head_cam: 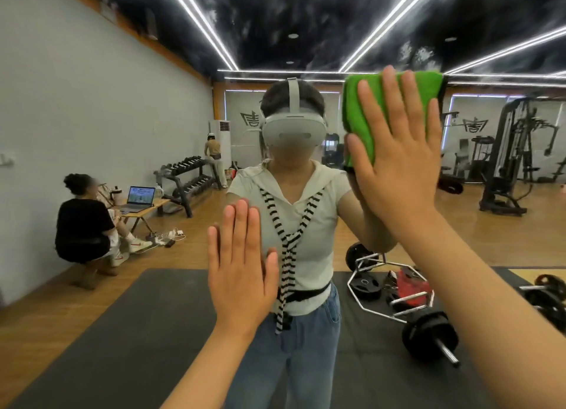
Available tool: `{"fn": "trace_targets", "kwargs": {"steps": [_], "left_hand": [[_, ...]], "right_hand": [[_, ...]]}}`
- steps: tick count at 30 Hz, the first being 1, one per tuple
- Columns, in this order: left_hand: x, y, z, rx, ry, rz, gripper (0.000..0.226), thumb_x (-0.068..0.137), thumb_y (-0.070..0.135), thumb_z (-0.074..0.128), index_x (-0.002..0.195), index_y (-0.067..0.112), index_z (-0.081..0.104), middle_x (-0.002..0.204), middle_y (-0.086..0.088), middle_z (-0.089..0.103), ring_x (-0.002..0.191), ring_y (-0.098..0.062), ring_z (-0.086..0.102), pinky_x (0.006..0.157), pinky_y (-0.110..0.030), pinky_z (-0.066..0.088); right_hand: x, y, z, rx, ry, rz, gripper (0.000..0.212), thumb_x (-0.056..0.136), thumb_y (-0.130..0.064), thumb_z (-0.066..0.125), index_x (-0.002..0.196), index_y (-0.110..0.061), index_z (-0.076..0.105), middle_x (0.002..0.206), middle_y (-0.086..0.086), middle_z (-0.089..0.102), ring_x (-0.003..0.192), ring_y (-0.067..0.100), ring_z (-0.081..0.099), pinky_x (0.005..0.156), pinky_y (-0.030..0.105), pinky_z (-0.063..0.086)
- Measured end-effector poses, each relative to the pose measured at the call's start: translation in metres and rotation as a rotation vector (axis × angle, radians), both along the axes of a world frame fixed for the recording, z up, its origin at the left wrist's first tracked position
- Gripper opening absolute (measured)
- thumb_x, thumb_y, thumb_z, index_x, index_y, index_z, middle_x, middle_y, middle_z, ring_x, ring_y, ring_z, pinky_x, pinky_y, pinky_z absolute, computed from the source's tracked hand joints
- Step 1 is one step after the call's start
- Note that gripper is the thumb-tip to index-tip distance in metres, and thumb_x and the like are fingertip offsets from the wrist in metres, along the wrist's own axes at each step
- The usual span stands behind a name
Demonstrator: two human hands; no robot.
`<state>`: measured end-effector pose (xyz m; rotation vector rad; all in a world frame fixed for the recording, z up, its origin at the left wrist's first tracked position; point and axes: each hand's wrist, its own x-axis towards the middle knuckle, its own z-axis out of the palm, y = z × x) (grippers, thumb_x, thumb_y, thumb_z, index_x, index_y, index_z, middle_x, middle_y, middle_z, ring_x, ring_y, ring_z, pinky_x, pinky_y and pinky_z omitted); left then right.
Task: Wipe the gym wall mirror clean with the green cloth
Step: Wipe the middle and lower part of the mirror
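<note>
The right grip (398, 163) is flat and wide: fingers straight and spread, palm pressing the green cloth (355, 108) against the gym wall mirror (496, 234). Nothing is pinched, and only the push of the palm holds the cloth there. The cloth is a folded pad under the fingers, showing past the fingertips above and past the thumb on the inner side. Below and inward of that grip, the left grip (242, 264) also lies wide on the glass, fingers straight and close together, holding nothing.

Behind both grips the glass shows the person's own reflection. Low and outward of the right grip it reflects a barbell (428, 338) and weight plates on a dark floor mat (137, 332). Far outward of the left grip, a crouching person (82, 224) sits by a laptop (139, 197).

The likeliest trouble, I judge, is the cloth sliding or dropping. With no finger curled round an edge, any easing of pressure in mid-stroke would let it slip down the glass or come unfolded. Bare fingertips overhanging the pad could drag skin across the surface and leave streaks. The bare left palm will probably leave a print that needs another pass. Leaning hard on both palms loads the glass. The barbell seems to lie behind the person, so a step back could catch a foot on it.
</note>
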<state>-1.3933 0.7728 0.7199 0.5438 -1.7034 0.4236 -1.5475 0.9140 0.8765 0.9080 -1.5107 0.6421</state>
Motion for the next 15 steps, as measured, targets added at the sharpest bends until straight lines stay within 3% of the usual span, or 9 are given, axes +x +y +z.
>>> {"fn": "trace_targets", "kwargs": {"steps": [2, 7, 12, 15], "left_hand": [[0.0, -0.001, -0.001, 0.005, 0.001, 0.006, 0.066, 0.101, 0.033, 0.031, 0.157, 0.005, 0.011, 0.167, -0.007, 0.001, 0.155, -0.023, 0.003, 0.125, -0.044, 0.003], [0.001, 0.002, 0.001, -0.008, -0.005, 0.028, 0.061, 0.106, 0.037, 0.019, 0.157, 0.005, 0.011, 0.167, -0.006, -0.003, 0.154, -0.023, 0.002, 0.125, -0.044, 0.002], [0.001, 0.002, 0.002, -0.002, -0.004, 0.049, 0.061, 0.106, 0.037, 0.017, 0.156, 0.003, 0.012, 0.166, -0.009, 0.007, 0.154, -0.023, 0.002, 0.125, -0.045, 0.004], [0.001, 0.002, 0.003, -0.001, -0.003, 0.049, 0.061, 0.106, 0.037, 0.017, 0.156, 0.003, 0.012, 0.163, -0.012, 0.012, 0.154, -0.023, 0.001, 0.125, -0.046, 0.005]], "right_hand": [[0.017, -0.016, 0.005, -0.047, -0.023, -0.001, 0.059, 0.105, -0.046, 0.029, 0.158, -0.02, 0.024, 0.165, 0.011, 0.02, 0.152, 0.03, 0.017, 0.123, 0.053, 0.008], [0.027, -0.027, -0.011, 0.141, 0.199, 0.065, 0.057, 0.105, -0.046, 0.031, 0.157, -0.023, 0.029, 0.164, 0.007, 0.025, 0.151, 0.027, 0.02, 0.122, 0.047, 0.006], [-0.013, 0.009, 0.003, -0.062, -0.079, 0.019, 0.059, 0.106, -0.046, 0.027, 0.16, -0.023, 0.016, 0.167, 0.007, 0.014, 0.154, 0.025, 0.01, 0.124, 0.049, 0.003], [0.014, -0.01, -0.012, -0.074, -0.096, 0.012, 0.06, 0.106, -0.048, 0.025, 0.159, -0.019, 0.021, 0.165, 0.01, 0.018, 0.152, 0.027, 0.015, 0.122, 0.054, 0.005]]}}
